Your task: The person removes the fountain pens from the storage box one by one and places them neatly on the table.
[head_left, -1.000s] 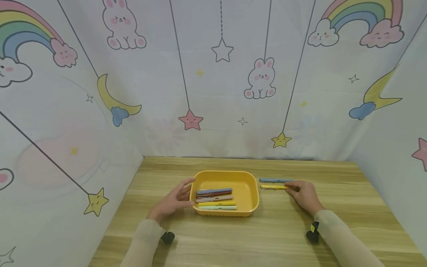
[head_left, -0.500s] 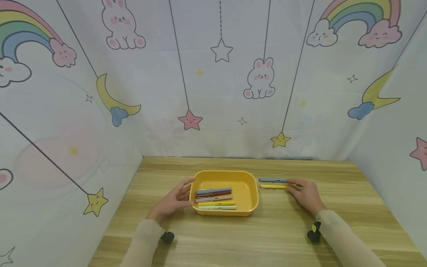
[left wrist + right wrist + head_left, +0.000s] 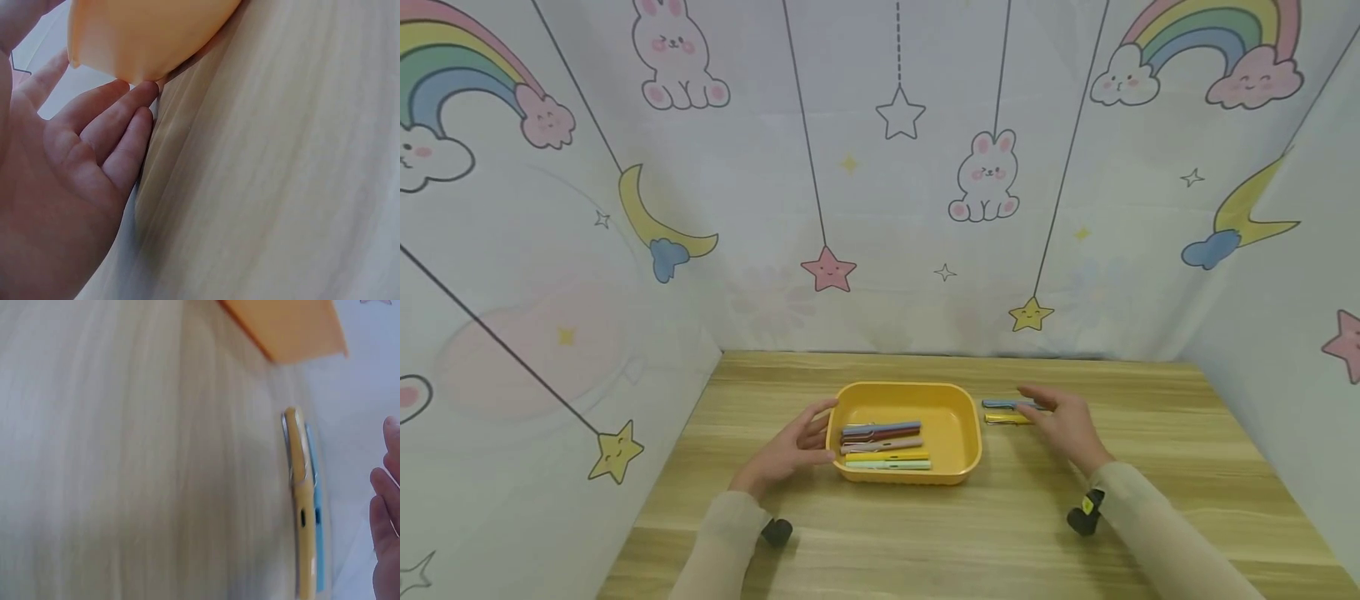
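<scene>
Yellow tray (image 3: 961, 433) sits between my relaxed hands; left hand (image 3: 790, 450) touches its 9 o'clock side, right hand (image 3: 1063, 425) hovers above two pens (image 3: 1003, 412) on the counter (image 3: 925, 533).

Left hand (image 3: 62, 187) lies palm up on pale wooden desk (image 3: 281, 175), straight fingers (image 3: 128, 100) touching orange tray's (image 3: 144, 34) underside edge.

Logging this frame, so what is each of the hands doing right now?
Left hand: open, straight fingers touching the yellow tray.
Right hand: open, holding nothing, over the blue pen and yellow pen.
</scene>
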Demonstrator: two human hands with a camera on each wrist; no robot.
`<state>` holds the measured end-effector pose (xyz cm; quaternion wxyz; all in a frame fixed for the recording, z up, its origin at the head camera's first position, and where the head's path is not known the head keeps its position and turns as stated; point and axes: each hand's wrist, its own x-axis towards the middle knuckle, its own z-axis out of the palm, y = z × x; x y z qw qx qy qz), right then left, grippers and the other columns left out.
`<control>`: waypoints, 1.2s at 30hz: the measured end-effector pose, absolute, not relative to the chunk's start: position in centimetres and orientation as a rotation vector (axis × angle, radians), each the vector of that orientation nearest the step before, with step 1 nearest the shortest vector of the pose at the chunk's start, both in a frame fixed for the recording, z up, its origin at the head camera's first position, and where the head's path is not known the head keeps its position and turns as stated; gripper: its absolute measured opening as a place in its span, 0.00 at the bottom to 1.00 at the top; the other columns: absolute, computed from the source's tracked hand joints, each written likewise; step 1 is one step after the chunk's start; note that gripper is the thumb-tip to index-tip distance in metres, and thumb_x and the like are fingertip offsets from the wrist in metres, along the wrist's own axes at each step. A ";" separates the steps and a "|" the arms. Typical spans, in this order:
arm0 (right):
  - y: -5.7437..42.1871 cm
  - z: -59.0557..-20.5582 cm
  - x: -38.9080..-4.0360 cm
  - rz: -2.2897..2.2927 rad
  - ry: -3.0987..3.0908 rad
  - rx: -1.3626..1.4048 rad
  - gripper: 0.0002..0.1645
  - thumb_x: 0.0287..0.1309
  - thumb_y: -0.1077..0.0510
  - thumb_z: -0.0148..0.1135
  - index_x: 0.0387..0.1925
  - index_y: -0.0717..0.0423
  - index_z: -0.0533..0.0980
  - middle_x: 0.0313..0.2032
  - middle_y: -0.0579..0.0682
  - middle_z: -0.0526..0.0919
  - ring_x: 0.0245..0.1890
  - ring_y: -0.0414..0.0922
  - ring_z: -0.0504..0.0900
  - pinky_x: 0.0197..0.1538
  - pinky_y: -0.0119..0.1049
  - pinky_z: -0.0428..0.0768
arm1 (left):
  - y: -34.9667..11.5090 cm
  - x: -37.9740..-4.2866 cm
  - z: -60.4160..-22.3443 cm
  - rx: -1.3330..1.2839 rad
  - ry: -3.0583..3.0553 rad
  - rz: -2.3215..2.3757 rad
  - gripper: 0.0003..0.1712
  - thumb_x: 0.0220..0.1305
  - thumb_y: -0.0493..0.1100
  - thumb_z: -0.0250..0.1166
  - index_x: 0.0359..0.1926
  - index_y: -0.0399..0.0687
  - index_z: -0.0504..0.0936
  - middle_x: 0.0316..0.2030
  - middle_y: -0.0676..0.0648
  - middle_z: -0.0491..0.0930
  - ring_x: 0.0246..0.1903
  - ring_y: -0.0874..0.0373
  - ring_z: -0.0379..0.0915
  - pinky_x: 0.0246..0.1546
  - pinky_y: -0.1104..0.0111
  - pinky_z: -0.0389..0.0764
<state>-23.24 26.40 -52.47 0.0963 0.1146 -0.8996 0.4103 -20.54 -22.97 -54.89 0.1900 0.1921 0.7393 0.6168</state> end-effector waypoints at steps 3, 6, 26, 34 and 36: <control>25.3 -51.7 -23.2 1.274 -2.630 0.391 0.25 0.68 0.57 0.72 0.63 0.62 0.81 0.59 0.61 0.85 0.58 0.62 0.85 0.58 0.56 0.84 | -22.9 -20.5 -54.7 0.556 2.072 1.739 0.52 0.70 0.34 0.70 0.84 0.56 0.51 0.82 0.36 0.53 0.76 0.35 0.60 0.73 0.43 0.65; 24.3 -51.3 -23.1 1.328 -2.595 0.438 0.26 0.67 0.58 0.72 0.63 0.63 0.81 0.59 0.61 0.85 0.58 0.62 0.85 0.58 0.54 0.84 | -22.9 -20.4 -54.5 0.568 2.071 1.740 0.52 0.70 0.34 0.70 0.84 0.55 0.50 0.81 0.36 0.53 0.75 0.35 0.60 0.72 0.44 0.67; 18.7 -49.9 -23.7 1.641 -2.552 0.467 0.27 0.69 0.53 0.71 0.65 0.58 0.81 0.63 0.56 0.84 0.64 0.59 0.81 0.66 0.53 0.79 | -23.0 -20.6 -55.1 0.555 2.074 1.728 0.51 0.71 0.36 0.70 0.84 0.56 0.51 0.82 0.36 0.52 0.76 0.34 0.58 0.74 0.42 0.63; 16.4 -49.2 -24.1 1.711 -2.533 0.512 0.26 0.69 0.56 0.71 0.65 0.58 0.81 0.63 0.55 0.84 0.65 0.57 0.81 0.67 0.51 0.78 | -23.0 -20.6 -55.0 0.543 2.087 1.730 0.50 0.70 0.37 0.71 0.83 0.56 0.51 0.81 0.34 0.52 0.77 0.33 0.57 0.74 0.40 0.61; 15.9 -49.0 -24.1 1.735 -2.533 0.523 0.25 0.68 0.56 0.71 0.65 0.57 0.81 0.63 0.55 0.84 0.65 0.56 0.81 0.67 0.52 0.78 | -22.9 -20.6 -55.0 0.542 2.088 1.727 0.50 0.70 0.37 0.71 0.83 0.56 0.52 0.81 0.34 0.52 0.77 0.33 0.57 0.74 0.39 0.60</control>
